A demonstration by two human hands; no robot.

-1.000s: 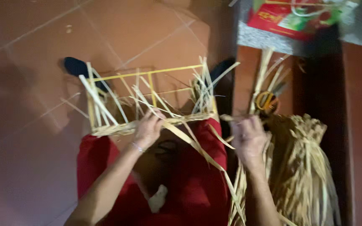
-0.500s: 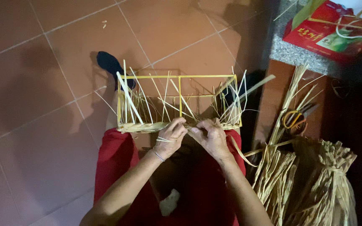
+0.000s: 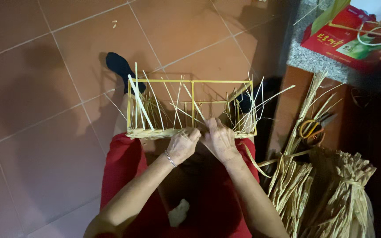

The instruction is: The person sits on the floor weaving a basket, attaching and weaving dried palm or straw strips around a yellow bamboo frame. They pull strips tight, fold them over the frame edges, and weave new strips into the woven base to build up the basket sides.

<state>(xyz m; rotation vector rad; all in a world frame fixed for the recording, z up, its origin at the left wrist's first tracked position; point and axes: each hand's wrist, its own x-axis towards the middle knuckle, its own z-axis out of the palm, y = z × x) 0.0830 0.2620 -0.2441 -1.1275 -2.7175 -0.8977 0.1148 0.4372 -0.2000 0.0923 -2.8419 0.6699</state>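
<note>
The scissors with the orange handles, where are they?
In the head view, the scissors lie at the right, among the straw bundles, beyond the right hand.

Bare forearms, no sleeves showing. The left hand has a thin silver bracelet at its wrist; the right hand wears nothing. Red trousers, dark socks.

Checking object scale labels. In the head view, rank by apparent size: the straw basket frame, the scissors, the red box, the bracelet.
1. Straw basket frame, widest thing at the hands.
2. Red box, though cut off by the picture's edge and farther away, so its rank is unsure.
3. Scissors.
4. Bracelet on the left wrist, smallest.
</note>
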